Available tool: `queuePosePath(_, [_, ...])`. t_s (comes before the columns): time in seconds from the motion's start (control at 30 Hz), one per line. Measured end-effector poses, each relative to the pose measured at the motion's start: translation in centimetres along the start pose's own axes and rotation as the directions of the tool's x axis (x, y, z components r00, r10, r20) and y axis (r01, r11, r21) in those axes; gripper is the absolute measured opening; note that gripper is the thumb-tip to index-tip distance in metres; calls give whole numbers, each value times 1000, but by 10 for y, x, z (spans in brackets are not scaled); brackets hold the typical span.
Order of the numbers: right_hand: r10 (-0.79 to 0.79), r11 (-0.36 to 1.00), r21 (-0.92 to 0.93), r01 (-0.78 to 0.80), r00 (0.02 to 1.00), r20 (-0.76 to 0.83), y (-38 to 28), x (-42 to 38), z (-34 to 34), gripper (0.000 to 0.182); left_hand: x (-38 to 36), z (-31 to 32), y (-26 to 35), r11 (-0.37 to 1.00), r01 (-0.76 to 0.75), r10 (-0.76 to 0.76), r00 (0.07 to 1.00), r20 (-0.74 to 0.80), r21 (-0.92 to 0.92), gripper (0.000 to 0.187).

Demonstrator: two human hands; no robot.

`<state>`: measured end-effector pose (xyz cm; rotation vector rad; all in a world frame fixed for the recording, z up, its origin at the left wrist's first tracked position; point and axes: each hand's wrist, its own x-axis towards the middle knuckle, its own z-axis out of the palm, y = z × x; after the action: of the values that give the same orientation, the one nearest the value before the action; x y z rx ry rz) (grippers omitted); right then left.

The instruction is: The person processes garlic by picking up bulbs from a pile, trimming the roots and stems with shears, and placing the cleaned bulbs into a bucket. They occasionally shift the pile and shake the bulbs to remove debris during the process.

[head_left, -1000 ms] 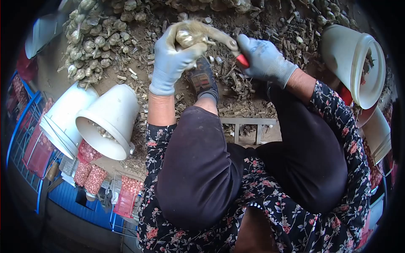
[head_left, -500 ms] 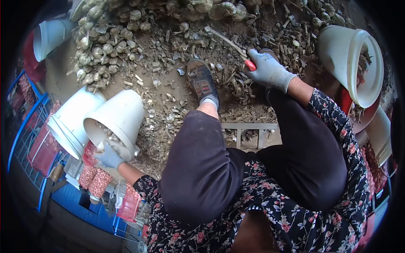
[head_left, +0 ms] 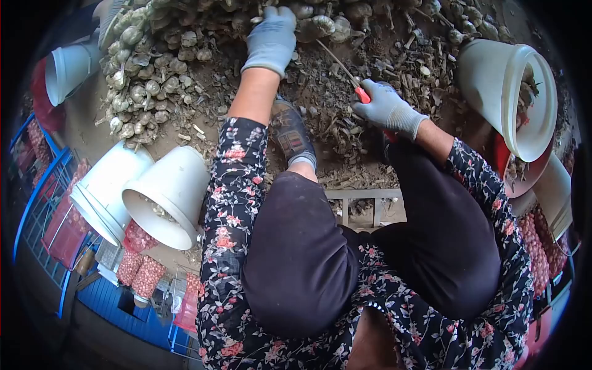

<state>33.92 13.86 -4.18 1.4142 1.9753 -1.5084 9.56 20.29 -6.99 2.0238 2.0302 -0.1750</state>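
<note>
My left hand [head_left: 271,42], in a grey glove, reaches to the near edge of the garlic pile [head_left: 308,26] at the top of the view. Its fingertips are over the bulbs, and what they may hold is hidden. My right hand [head_left: 385,106], also gloved, is closed around the red handle of a knife [head_left: 361,94]. The long thin blade points up and left toward the pile. Below the left part of the pile, a white bucket [head_left: 179,172] lies tilted with some bulbs inside.
Another white bucket [head_left: 108,191] stands at the left, and a large one [head_left: 512,92] lies tipped at the right. Dry stalks and peel litter the ground around my shoe [head_left: 291,129]. Filled red net bags [head_left: 148,277] are at the lower left.
My left hand has moved from the mouth of the tilted bucket up to the garlic pile. My right hand has shifted slightly down and left, still holding the knife.
</note>
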Motion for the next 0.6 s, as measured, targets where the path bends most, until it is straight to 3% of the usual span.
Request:
queuePosePath(0.03, [1, 1000, 6, -1, 1000, 6, -3, -3, -1, 41, -11, -3, -6, 995, 9, -18, 995, -94, -98, 42])
queuePosePath(0.07, [4, 1000, -17, -4, 1000, 17, -9, -5, -5, 38, -15, 3, -25, 952, -139, 67, 964, -257, -273, 44])
queuePosePath(0.1, [2, 999, -41, -1, 1000, 18, -12, -5, -9, 35, -23, 2, -33, 568, 30, -138, 989, -60, -822, 48])
queuePosePath(0.13, [-47, 992, -118, 45, 999, -16, -13, -5, -9, 30, -36, -14, -32, 227, 65, -199, 980, 19, -972, 47])
queuePosePath(0.17, [-54, 992, -111, 52, 998, -17, -15, -6, -8, 30, -54, -29, -30, -146, 89, -225, 967, 121, -985, 46])
queuePosePath(0.2, [-125, 984, -144, 110, 987, -99, -18, -8, -8, 31, -65, -36, -29, -138, 92, -227, 966, 122, -986, 46])
queuePosePath(0.3, [-244, 955, -226, 193, 943, -227, -28, -11, -15, 32, -82, -49, -16, -358, 107, -79, 986, 144, -927, 51])
queuePosePath(0.4, [-273, 902, -403, 153, 926, -261, -46, -13, -24, 37, -91, -54, -2, -317, 52, -97, 991, 87, -947, 54])
queuePosePath(0.47, [-284, 871, -473, 130, 920, -270, -50, -13, -26, 40, -94, -59, 3, -105, 68, -152, 985, 84, -992, 53])
queuePosePath(0.5, [-300, 834, -541, 109, 912, -279, -51, -11, -26, 43, -96, -62, 2, -107, 70, -154, 984, 86, -992, 53])
queuePosePath(0.6, [-328, 818, -561, 125, 903, -278, -56, -12, -24, 46, -102, -73, -2, 97, 235, -138, 965, 221, -967, 49])
